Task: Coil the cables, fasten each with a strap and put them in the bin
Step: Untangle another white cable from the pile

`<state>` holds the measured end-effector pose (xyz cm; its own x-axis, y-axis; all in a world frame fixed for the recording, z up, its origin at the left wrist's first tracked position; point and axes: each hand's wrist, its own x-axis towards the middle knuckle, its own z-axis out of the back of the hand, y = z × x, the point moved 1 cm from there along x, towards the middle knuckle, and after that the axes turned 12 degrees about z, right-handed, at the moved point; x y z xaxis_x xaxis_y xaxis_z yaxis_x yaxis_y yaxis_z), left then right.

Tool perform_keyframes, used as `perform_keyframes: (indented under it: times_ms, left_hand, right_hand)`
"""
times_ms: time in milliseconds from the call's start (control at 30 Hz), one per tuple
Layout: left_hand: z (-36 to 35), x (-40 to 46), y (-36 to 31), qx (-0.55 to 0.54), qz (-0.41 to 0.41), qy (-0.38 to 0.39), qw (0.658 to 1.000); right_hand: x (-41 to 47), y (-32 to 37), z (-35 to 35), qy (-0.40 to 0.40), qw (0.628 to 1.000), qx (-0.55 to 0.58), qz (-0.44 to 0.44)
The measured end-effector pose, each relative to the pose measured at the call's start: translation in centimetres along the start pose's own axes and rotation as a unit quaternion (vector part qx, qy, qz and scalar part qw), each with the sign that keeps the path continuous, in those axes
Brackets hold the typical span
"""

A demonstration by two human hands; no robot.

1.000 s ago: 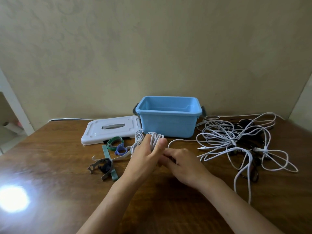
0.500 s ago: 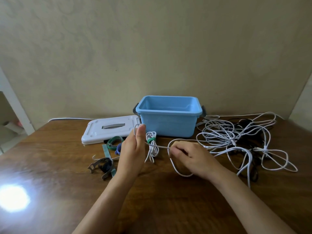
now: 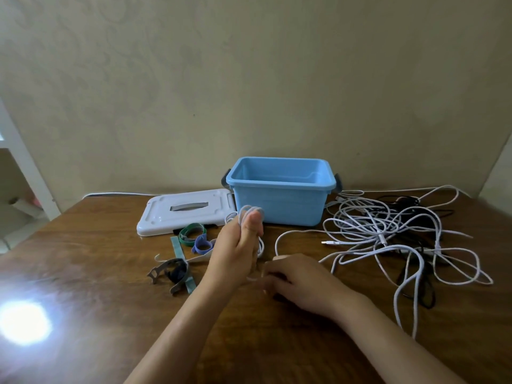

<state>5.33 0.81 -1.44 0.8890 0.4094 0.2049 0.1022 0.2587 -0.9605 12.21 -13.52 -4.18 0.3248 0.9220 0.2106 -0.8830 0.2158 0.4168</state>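
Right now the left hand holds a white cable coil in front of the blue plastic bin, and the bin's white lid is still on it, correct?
Not quite. In the head view the left hand holds the white cable coil before the blue plastic bin, but the white lid lies on the table beside it.

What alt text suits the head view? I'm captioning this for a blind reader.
A person's left hand holds a coiled white cable upright while the right hand feeds its tail, before an open light-blue plastic bin. Tangled white and black cables lie right; coloured fabric straps left.
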Motion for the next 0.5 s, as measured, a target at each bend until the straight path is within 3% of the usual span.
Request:
perform_keyframes:
  times_ms: [167, 300, 367, 500]
  left_hand:
    - [0.8, -0.2, -0.5, 0.035, 0.05, 0.143, 0.988]
    - [0.9, -0.7, -1.1, 0.006, 0.066, 0.208, 0.976]
    - [0.6, -0.7, -1.1, 0.055, 0.045, 0.193, 0.979]
    - [0.3, -0.2, 0.2, 0.221, -0.02, 0.089, 0.971]
  right_hand:
    - [-0.7, -2.4, 2.4, -0.016, 0.997, -0.05, -0.06]
    - [-1.8, -4.5, 3.8, -0.062, 0.987, -0.085, -0.122]
    - [-2.1, -4.6, 4.1, -0.112, 0.982, -0.075, -0.13]
    - [-1.8, -3.1, 4.4, -0.236, 0.968, -0.011, -0.078]
